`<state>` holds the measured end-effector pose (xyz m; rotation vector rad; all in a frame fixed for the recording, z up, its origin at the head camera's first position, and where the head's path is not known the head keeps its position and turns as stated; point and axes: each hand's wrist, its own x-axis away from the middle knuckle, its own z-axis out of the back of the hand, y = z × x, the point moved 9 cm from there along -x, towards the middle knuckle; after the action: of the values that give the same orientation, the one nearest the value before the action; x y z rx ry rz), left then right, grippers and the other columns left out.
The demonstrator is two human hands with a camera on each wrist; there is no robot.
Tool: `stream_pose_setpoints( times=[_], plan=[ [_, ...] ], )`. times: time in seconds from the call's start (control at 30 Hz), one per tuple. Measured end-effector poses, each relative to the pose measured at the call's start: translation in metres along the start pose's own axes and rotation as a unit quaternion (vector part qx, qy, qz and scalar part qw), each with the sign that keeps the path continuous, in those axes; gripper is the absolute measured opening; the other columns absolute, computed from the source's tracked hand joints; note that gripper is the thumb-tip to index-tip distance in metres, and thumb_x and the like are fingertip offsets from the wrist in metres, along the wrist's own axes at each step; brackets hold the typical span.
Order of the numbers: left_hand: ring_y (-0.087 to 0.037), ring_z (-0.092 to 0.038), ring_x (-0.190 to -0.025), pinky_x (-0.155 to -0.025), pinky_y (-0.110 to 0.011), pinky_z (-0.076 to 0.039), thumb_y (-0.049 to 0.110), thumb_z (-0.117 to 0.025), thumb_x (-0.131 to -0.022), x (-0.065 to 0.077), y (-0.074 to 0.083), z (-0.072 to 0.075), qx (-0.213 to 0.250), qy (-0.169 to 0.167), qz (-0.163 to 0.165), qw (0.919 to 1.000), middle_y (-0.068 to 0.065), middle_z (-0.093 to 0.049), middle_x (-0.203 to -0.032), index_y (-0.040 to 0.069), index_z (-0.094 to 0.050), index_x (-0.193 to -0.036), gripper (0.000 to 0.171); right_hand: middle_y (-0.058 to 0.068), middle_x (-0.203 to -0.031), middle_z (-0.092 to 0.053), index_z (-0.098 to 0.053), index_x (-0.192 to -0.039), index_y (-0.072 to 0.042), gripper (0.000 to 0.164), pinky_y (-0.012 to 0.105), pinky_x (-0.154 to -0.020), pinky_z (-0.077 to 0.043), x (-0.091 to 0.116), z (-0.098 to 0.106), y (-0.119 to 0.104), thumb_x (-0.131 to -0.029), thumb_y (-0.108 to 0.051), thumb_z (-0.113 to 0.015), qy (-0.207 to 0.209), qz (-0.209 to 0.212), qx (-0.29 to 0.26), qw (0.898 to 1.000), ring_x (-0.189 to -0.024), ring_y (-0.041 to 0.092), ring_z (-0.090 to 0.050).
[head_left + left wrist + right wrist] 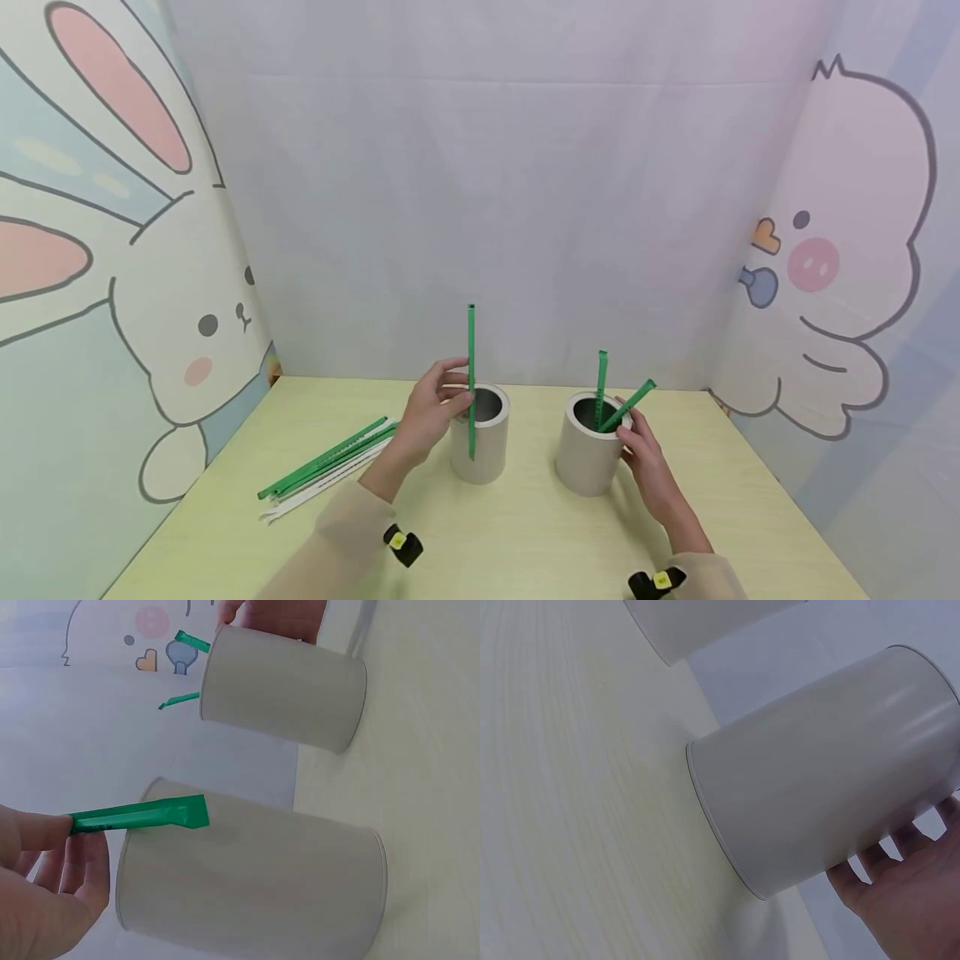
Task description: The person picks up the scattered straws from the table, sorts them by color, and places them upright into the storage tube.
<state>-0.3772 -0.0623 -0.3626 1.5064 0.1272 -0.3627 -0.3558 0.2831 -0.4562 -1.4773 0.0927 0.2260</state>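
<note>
My left hand [431, 408] pinches a green wrapped straw [472, 350] between thumb and fingers. The straw stands upright in front of the left light-grey canister [480, 454], its flat lower end [196, 811] outside the wall and below the rim. In the head view, no straw shows inside that canister's visible opening. On the right, my right hand [648, 458] holds the second grey canister [585, 462] by its right side near the rim. Two green wrapped straws [602, 379] lean inside this one, their tops sticking out. The right wrist view shows the fingers [881, 862] against the canister wall.
Several green and white wrapped straws [330, 462] lie in a loose bundle on the pale wooden table [525, 550], left of the left forearm. A grey cloth [480, 208] hangs behind the table, and cartoon-printed curtains [832, 275] flank both sides.
</note>
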Motion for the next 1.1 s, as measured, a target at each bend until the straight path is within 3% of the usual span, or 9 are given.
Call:
stream_pose_setpoints(
  times=[0.17, 0.4, 0.73, 0.97, 1.1],
  plan=[
    [-0.03, -0.067, -0.118, -0.096, -0.039, -0.062, -0.003, -0.066, -0.102, -0.011, 0.012, -0.03, 0.013, 0.005, -0.017, 0.9998, -0.016, -0.065, -0.131, 0.017, -0.055, -0.149, 0.053, 0.011, -0.171, -0.024, -0.018, -0.169, -0.016, 0.06, 0.021, -0.108, -0.037, 0.0, -0.001, -0.001, -0.116, -0.038, -0.034, 0.001, 0.001, 0.004, 1.0, -0.142, 0.003, -0.033],
    [-0.026, -0.068, -0.113, -0.093, -0.042, -0.063, -0.006, -0.066, -0.101, -0.026, 0.022, -0.064, 0.052, 0.033, -0.038, 0.9974, -0.014, -0.065, -0.126, 0.017, -0.057, -0.146, 0.051, 0.012, -0.172, -0.021, -0.014, -0.17, -0.013, 0.062, 0.055, -0.121, -0.024, 0.0, -0.004, -0.002, -0.116, -0.039, -0.032, -0.003, -0.001, 0.004, 1.0, -0.145, 0.006, -0.028],
    [-0.022, -0.068, -0.113, -0.09, -0.033, -0.063, -0.003, -0.067, -0.1, -0.046, 0.038, -0.098, 0.063, 0.056, -0.063, 0.9945, -0.008, -0.067, -0.125, 0.021, -0.059, -0.144, 0.05, 0.013, -0.172, -0.021, -0.015, -0.169, -0.013, 0.06, 0.062, -0.123, -0.022, 0.001, -0.001, -0.002, -0.116, -0.036, -0.028, 0.003, 0.003, 0.006, 1.0, -0.143, 0.005, -0.03],
    [-0.02, -0.068, -0.114, -0.09, -0.031, -0.063, -0.002, -0.067, -0.1, -0.051, 0.039, -0.114, 0.058, 0.058, -0.067, 0.9943, -0.006, -0.067, -0.125, 0.021, -0.059, -0.142, 0.048, 0.014, -0.173, -0.019, -0.016, -0.169, -0.015, 0.06, 0.072, -0.124, -0.015, 0.001, -0.001, 0.0, -0.116, -0.039, -0.03, 0.0, 0.006, -0.005, 1.0, -0.142, 0.004, -0.03],
    [-0.02, -0.068, -0.114, -0.091, -0.032, -0.062, -0.001, -0.066, -0.101, -0.051, 0.037, -0.122, 0.055, 0.062, -0.071, 0.994, -0.005, -0.067, -0.124, 0.022, -0.059, -0.142, 0.048, 0.014, -0.173, -0.018, -0.015, -0.17, -0.015, 0.061, 0.074, -0.124, -0.013, 0.0, -0.001, -0.001, -0.116, -0.04, -0.03, -0.003, 0.004, -0.005, 1.0, -0.147, 0.011, -0.027]
  ],
)
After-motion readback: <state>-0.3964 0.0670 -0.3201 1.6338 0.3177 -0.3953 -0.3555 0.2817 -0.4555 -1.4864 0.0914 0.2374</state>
